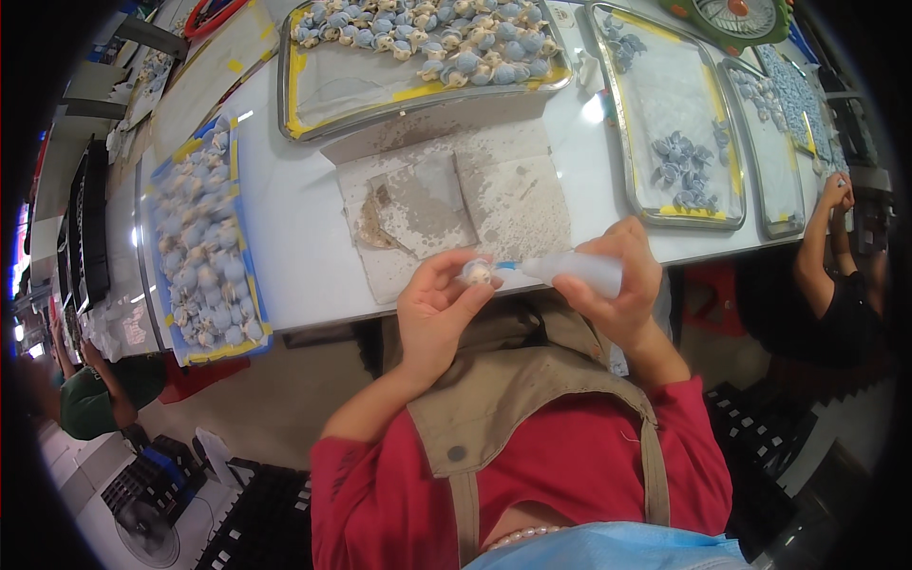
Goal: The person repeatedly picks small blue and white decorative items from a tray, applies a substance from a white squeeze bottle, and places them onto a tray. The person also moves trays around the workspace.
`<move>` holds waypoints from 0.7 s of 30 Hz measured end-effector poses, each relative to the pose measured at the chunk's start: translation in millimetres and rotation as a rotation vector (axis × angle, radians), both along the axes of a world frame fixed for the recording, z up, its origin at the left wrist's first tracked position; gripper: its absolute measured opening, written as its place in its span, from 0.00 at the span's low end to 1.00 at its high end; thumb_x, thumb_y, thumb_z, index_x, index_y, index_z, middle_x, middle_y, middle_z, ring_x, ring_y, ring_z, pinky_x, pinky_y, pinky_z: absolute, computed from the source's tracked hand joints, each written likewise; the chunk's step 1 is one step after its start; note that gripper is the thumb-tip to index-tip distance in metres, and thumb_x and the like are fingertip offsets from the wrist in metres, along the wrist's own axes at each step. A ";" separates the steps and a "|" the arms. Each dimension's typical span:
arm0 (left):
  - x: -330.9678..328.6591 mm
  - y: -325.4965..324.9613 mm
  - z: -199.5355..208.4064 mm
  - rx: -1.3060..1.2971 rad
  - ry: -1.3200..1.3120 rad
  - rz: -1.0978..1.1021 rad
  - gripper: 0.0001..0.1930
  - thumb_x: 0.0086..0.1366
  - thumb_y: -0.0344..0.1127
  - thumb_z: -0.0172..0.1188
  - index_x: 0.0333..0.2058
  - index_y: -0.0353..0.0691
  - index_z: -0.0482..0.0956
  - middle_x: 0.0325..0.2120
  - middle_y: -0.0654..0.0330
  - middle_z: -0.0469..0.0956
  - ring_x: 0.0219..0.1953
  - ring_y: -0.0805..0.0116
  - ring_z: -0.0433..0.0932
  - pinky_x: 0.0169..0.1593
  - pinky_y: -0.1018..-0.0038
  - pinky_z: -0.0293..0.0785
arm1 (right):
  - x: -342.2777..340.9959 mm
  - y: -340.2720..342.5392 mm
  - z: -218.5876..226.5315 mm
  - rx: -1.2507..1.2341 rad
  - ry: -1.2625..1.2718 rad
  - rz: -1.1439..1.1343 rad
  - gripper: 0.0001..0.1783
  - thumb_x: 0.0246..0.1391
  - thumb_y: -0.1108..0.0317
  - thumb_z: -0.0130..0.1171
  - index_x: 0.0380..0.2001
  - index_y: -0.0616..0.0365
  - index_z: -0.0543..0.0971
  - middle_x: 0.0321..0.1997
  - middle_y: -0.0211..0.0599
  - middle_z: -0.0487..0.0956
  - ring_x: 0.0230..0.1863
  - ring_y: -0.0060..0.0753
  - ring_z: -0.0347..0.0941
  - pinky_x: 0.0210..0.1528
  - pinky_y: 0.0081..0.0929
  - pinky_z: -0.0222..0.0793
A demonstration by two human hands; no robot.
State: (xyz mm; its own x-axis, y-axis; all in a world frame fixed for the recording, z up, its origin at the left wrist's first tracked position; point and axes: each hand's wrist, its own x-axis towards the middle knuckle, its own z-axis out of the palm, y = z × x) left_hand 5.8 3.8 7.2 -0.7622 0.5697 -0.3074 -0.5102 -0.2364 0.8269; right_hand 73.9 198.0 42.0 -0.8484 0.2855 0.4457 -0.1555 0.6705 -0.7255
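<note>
Between the fingertips of my left hand (437, 309) is a small figurine (478, 273) with a cream face and a pale blue-grey top. My right hand (622, 280) is wrapped round a translucent white squeeze bottle (584, 273) lying almost level. Its blue nozzle (508, 265) points left and reaches the figurine's side; whether it touches cannot be made out. Both hands are over the table's near edge, just in front of a stained, unfolded sheet of cardboard (518, 199).
A blue-edged tray (265, 318) of similar figurines stands left. Behind the cardboard sits a metal tray (332, 93) with more figurines. On the right, one metal tray (665, 123) holds blue-grey pieces, beside a narrower tray (777, 176) and a green fan (736, 14). Other people sit at both sides.
</note>
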 end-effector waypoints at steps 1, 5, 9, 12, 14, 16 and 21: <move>-0.4 -0.4 -0.2 -0.002 -0.001 0.001 0.17 0.57 0.22 0.55 0.46 0.32 0.66 0.43 0.51 0.72 0.40 0.69 0.75 0.44 0.78 0.72 | 0.2 0.0 -0.2 -0.021 -0.005 0.000 0.16 0.31 0.66 0.71 0.22 0.59 0.74 0.19 0.33 0.69 0.22 0.32 0.61 0.23 0.25 0.58; -2.5 -3.4 -2.5 0.002 -0.026 0.017 0.17 0.57 0.22 0.55 0.46 0.32 0.66 0.44 0.51 0.72 0.39 0.68 0.75 0.44 0.78 0.72 | -0.1 0.4 -11.5 -0.225 -0.055 -0.060 0.15 0.35 0.68 0.69 0.25 0.61 0.74 0.22 0.34 0.71 0.24 0.31 0.64 0.26 0.24 0.61; -4.2 -6.3 -4.4 0.019 -0.049 0.038 0.18 0.57 0.21 0.55 0.46 0.33 0.65 0.46 0.50 0.71 0.39 0.66 0.76 0.43 0.78 0.72 | -24.7 -4.5 -26.1 -0.553 -0.136 -0.210 0.12 0.41 0.69 0.64 0.28 0.61 0.73 0.26 0.37 0.72 0.26 0.32 0.66 0.31 0.23 0.63; -3.5 -4.2 -4.1 0.051 0.049 0.064 0.18 0.55 0.19 0.55 0.45 0.35 0.65 0.48 0.47 0.69 0.39 0.65 0.76 0.43 0.77 0.72 | -44.1 -2.4 -49.7 -0.485 -0.176 -0.182 0.09 0.44 0.68 0.61 0.28 0.61 0.74 0.27 0.39 0.73 0.28 0.36 0.68 0.34 0.28 0.63; -2.1 -8.4 -5.3 0.128 0.166 0.059 0.18 0.56 0.17 0.53 0.45 0.35 0.65 0.49 0.48 0.68 0.41 0.65 0.75 0.44 0.77 0.72 | -53.0 -6.8 -51.5 -0.205 -0.177 -0.185 0.09 0.44 0.68 0.60 0.28 0.60 0.74 0.27 0.39 0.74 0.31 0.38 0.68 0.36 0.32 0.63; -4.5 -8.8 -4.8 0.192 0.233 0.041 0.18 0.56 0.16 0.52 0.45 0.34 0.65 0.49 0.48 0.67 0.42 0.65 0.75 0.45 0.77 0.72 | -52.9 2.0 -51.8 -0.002 -0.136 -0.184 0.09 0.43 0.67 0.61 0.28 0.59 0.75 0.27 0.38 0.74 0.32 0.40 0.69 0.38 0.34 0.62; -10.3 -4.4 -1.0 0.121 0.231 0.029 0.18 0.56 0.16 0.53 0.45 0.35 0.65 0.49 0.48 0.67 0.43 0.65 0.74 0.45 0.77 0.71 | -40.2 69.4 -50.3 0.377 -0.025 -0.322 0.07 0.41 0.69 0.61 0.28 0.55 0.77 0.28 0.35 0.76 0.34 0.42 0.69 0.39 0.37 0.60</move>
State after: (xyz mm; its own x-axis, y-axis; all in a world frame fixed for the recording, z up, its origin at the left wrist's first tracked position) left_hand -4.5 -0.6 6.2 -0.8209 0.5686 -0.0538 -0.3023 -0.3526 0.8856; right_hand 33.7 267.4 -8.3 -0.7552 0.3580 0.5491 0.1174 0.8980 -0.4241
